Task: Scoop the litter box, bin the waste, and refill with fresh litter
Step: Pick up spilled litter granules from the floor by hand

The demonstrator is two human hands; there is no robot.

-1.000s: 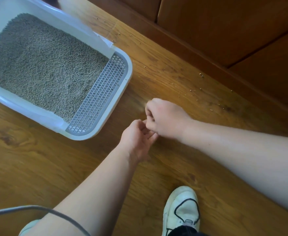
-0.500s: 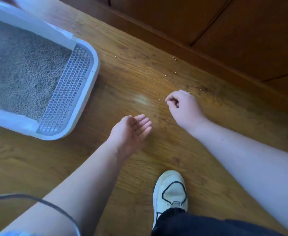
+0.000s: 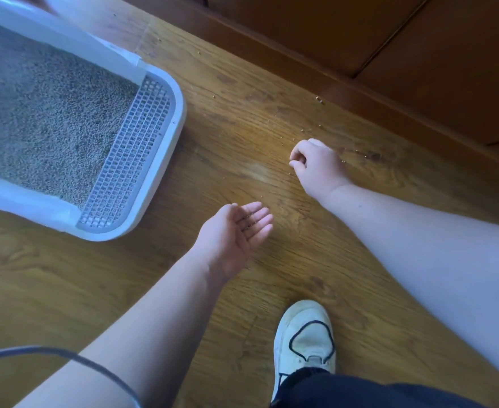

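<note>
One white litter box (image 3: 180, 113) lies on the wooden floor (image 3: 236, 134), up and to the left of the left grip (image 3: 236, 231), and runs out of view at the left edge. Grey litter (image 3: 45, 113) fills its bed. A grey grid step (image 3: 130, 160) closes the end of the box nearest that grip. Below and left of the grip, a thin grey cable (image 3: 65, 354) arcs across the forearm.

The left grip hovers released, palm up and fingers straight, apart from the box. A few dark pellets (image 3: 246, 222) lie on its fingers. Below it and to its right stands a white shoe (image 3: 305, 334) with a dark outline.

Up and right of the left grip, the right grip (image 3: 317, 166) is low over the floor, knuckles up and fingers curled in toward the thumb. Whether a pellet sits between them is too small to tell. Stray pellets (image 3: 319, 99) dot the floor above and to the right of this grip. Beyond them runs a dark wooden skirting board (image 3: 360, 92).
</note>
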